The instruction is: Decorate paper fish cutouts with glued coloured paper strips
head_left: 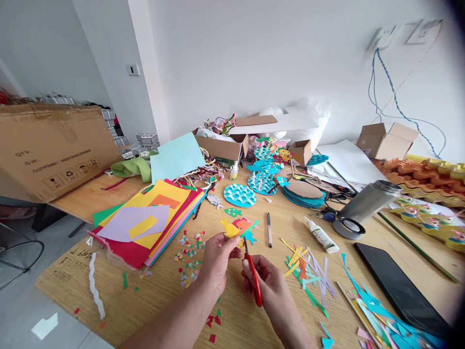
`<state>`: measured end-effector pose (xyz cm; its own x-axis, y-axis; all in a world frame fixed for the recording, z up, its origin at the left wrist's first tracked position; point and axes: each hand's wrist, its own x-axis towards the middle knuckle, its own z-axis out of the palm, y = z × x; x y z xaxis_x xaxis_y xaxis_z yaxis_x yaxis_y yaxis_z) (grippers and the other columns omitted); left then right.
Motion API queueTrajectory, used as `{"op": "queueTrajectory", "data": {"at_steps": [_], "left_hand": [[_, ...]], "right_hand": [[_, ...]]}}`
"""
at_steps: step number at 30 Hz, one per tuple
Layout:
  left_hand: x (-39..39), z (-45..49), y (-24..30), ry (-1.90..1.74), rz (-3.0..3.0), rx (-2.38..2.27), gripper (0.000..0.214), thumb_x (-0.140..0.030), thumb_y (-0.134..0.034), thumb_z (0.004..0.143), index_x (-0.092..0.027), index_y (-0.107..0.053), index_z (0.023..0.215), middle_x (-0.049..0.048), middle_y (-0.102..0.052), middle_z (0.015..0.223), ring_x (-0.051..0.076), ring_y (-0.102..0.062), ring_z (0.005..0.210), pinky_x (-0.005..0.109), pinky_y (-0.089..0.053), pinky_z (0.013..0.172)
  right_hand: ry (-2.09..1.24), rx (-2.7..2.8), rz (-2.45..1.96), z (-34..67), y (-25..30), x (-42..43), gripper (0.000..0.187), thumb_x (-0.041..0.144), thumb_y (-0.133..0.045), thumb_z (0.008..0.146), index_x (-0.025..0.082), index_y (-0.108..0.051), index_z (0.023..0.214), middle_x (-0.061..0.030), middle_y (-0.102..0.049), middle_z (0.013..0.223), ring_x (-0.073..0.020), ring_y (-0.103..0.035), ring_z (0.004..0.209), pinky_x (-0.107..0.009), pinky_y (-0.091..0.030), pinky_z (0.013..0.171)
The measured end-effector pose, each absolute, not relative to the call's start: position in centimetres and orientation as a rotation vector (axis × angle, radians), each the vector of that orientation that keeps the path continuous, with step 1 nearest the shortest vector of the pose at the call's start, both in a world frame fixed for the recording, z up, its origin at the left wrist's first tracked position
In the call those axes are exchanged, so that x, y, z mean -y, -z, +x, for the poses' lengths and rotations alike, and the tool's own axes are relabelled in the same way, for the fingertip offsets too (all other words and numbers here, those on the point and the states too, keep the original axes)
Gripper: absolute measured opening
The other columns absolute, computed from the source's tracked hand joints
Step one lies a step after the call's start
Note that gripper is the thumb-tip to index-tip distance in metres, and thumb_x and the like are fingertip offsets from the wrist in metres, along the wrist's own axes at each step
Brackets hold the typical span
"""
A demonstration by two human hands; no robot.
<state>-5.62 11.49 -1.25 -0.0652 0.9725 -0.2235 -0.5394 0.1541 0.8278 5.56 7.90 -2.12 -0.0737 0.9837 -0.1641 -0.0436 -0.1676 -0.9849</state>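
My forearms [178, 312] reach over the counter [145, 303]; above it my left hand [217, 259] pinches paper cutouts [230, 228], probably light, easily creased, best held edgewise; my right hand [264, 280] grips red scissors [257, 289]

Table [134, 295] carries pen [269, 230], scraps [323, 277], bottle [322, 236] (perhaps glue).

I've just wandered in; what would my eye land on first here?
Probably the red-handled scissors in the right hand, front and centre, beside bright paper cutouts in the left hand. Next, perhaps, the stack of coloured sheets on the left and the rippled turquoise oval lying beyond the hands.
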Motion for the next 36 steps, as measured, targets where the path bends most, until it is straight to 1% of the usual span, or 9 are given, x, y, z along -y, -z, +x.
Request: {"op": "queueTrajectory", "data": {"at_steps": [8, 17, 20, 25, 29, 36], "left_hand": [[-11.47, -5.57, 1.37, -1.365, 0.603, -1.005, 0.021, -0.029, -0.077, 0.059, -0.012, -0.065, 0.063, 0.0004, -0.059, 0.056, 0.010, -0.054, 0.052, 0.023, -0.046, 0.056], [-11.44, -5.56, 1.33, -1.372, 0.593, -0.998, 0.022, -0.030, -0.079, 0.058, -0.012, -0.065, 0.063, 0.0003, -0.059, 0.057, 0.010, -0.054, 0.051, 0.023, -0.046, 0.056], [-11.46, -5.54, 1.40, -1.371, 0.595, -0.997, 0.023, -0.030, -0.079, 0.058, -0.012, -0.066, 0.064, 0.0005, -0.059, 0.058, 0.010, -0.054, 0.052, 0.023, -0.046, 0.056], [-11.51, -5.51, 1.48, -1.364, 0.605, -1.000, 0.022, -0.029, -0.077, 0.059, -0.012, -0.067, 0.067, 0.0013, -0.060, 0.060, 0.010, -0.055, 0.052, 0.024, -0.047, 0.057], [-11.45, -5.54, 1.34, -1.362, 0.605, -1.004, 0.022, -0.029, -0.077, 0.059, -0.012, -0.067, 0.067, 0.0015, -0.060, 0.061, 0.011, -0.055, 0.053, 0.024, -0.047, 0.057], [-11.31, -5.57, 1.09, -1.371, 0.596, -1.000, 0.025, -0.032, -0.080, 0.056, -0.012, -0.067, 0.067, 0.0018, -0.061, 0.062, 0.011, -0.056, 0.054, 0.024, -0.047, 0.057]], "right_hand": [[-1.368, 1.231, -1.260, 5.74, 2.86, -7.86, 0.049, 0.064, -0.062, 0.071, 0.016, -0.055, 0.073, 0.0036, -0.048, 0.057, -0.0106, -0.043, 0.049, -0.023, -0.032, 0.045], [-1.255, 1.283, -1.306, 5.74, 3.03, -7.93, 0.048, 0.064, -0.064, 0.070, 0.017, -0.056, 0.071, 0.0036, -0.047, 0.057, -0.0115, -0.043, 0.050, -0.023, -0.033, 0.046], [-1.165, 1.330, -1.341, 5.69, 3.09, -7.86, 0.045, 0.061, -0.064, 0.071, 0.017, -0.057, 0.071, 0.0038, -0.047, 0.056, -0.0113, -0.041, 0.050, -0.023, -0.032, 0.046], [-1.012, 1.404, -1.392, 5.61, 2.95, -7.74, 0.036, 0.052, -0.060, 0.078, 0.016, -0.059, 0.075, 0.0011, -0.053, 0.059, -0.0128, -0.045, 0.053, -0.023, -0.035, 0.048], [-0.916, 1.462, -1.440, 5.61, 2.76, -7.57, 0.029, 0.046, -0.059, 0.080, 0.017, -0.059, 0.076, 0.0002, -0.056, 0.059, -0.0141, -0.049, 0.052, -0.024, -0.037, 0.049], [-0.839, 1.524, -1.494, 5.77, 3.03, -7.54, 0.025, 0.043, -0.056, 0.081, 0.019, -0.058, 0.078, -0.0004, -0.058, 0.060, -0.0161, -0.050, 0.053, -0.026, -0.037, 0.051]]}}
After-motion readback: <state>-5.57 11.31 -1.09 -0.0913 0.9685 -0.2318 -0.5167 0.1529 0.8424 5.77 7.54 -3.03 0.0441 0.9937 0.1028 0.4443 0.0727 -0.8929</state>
